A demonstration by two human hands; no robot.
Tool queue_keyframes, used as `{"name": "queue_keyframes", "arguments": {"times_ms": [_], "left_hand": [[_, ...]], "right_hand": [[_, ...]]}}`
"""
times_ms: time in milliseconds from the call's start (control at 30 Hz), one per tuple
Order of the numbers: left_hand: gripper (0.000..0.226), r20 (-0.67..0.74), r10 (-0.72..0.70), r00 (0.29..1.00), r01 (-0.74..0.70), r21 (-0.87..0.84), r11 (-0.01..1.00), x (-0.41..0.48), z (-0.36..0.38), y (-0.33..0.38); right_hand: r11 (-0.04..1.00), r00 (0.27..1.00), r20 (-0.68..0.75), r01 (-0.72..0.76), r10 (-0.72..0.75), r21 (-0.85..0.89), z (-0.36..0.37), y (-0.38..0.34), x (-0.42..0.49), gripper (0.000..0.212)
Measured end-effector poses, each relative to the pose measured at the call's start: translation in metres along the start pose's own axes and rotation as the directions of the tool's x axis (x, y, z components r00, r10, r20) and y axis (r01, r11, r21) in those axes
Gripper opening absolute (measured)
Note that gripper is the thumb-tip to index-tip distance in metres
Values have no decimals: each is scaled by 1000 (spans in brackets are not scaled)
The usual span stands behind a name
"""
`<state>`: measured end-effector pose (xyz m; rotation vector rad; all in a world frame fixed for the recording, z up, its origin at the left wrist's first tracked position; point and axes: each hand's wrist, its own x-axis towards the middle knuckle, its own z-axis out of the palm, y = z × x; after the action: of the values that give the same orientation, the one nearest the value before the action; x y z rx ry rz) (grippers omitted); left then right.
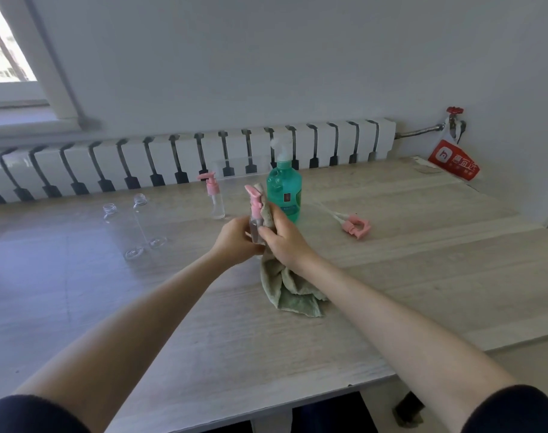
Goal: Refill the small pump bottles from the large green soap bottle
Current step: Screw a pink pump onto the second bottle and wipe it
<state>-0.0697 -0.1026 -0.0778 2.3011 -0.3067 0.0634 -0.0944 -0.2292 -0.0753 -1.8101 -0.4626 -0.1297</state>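
Pale wooden table [391, 245] under radiator [204, 151]. Left hand [235, 240] clamped round capped small pump bottle [255, 220] at centre, right hand [283, 240] gripping green cloth [289, 292] against it; wiping judged in hand. Large green soap bottle [284, 190] upright just behind. Next, likely: steady pour into uncapped bottles [147, 221] at left.

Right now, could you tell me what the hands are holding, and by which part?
The left hand grips the small pump bottle by its clear body; the right hand grips the green cloth near its upper end.
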Motion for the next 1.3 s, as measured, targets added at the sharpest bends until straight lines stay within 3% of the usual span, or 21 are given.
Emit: {"name": "queue_keyframes", "arguments": {"times_ms": [67,133,233,333,433,500,567,633,700,767,900,1033,1100,1200,1300], "left_hand": [[28,-77,-5,997,5,-2,1000,-2,5,2],[38,-119,-55,991,53,-19,998,-2,9,-2],[57,3,-86,996,85,-143,986,0,8,-1],[57,121,9,993,20,-231,973,1,-2,5],[40,75,46,996,-34,-157,987,4,-2,2],[32,-14,32,999,-34,-90,995,7,5,-2],[33,-90,21,996,-22,-10,1000,8,11,-1],[39,-132,26,991,-19,59,998,10,16,0],[39,-108,42,993,-33,83,996,11,15,2],[38,-50,52,997,-49,63,997,12,12,3],[47,40,45,998,-43,-48,998,12,3,6],[48,63,32,998,-27,-80,996,13,1,9],[44,60,21,998,-16,-82,997,14,2,7],[34,47,25,999,-21,-84,996,12,2,6],[39,15,39,999,-37,-91,995,8,4,1]], "right_hand": [[992,996,-63,60,-67,-108,3,5,7,34],[983,984,-170,25,-57,-184,3,14,11,30],[980,970,-243,-76,29,-185,-6,18,11,16],[959,948,-311,-149,69,-241,-12,20,15,17],[971,826,-531,-237,187,-28,-7,12,24,30],[977,770,-602,-148,210,151,-3,2,22,40],[990,806,-578,-73,128,118,2,-1,14,35],[997,877,-480,-31,-10,-77,4,3,4,26],[967,899,-418,26,-135,-255,1,8,1,35],[957,896,-412,47,-168,-288,-5,10,4,38],[988,931,-364,-40,-18,-151,-4,14,7,23],[997,901,-431,-71,52,-30,-5,11,10,13],[987,891,-426,-137,157,79,-5,12,16,14],[902,842,-356,-308,406,301,-6,13,22,19],[810,770,-257,-537,584,235,-6,19,18,19]]}}
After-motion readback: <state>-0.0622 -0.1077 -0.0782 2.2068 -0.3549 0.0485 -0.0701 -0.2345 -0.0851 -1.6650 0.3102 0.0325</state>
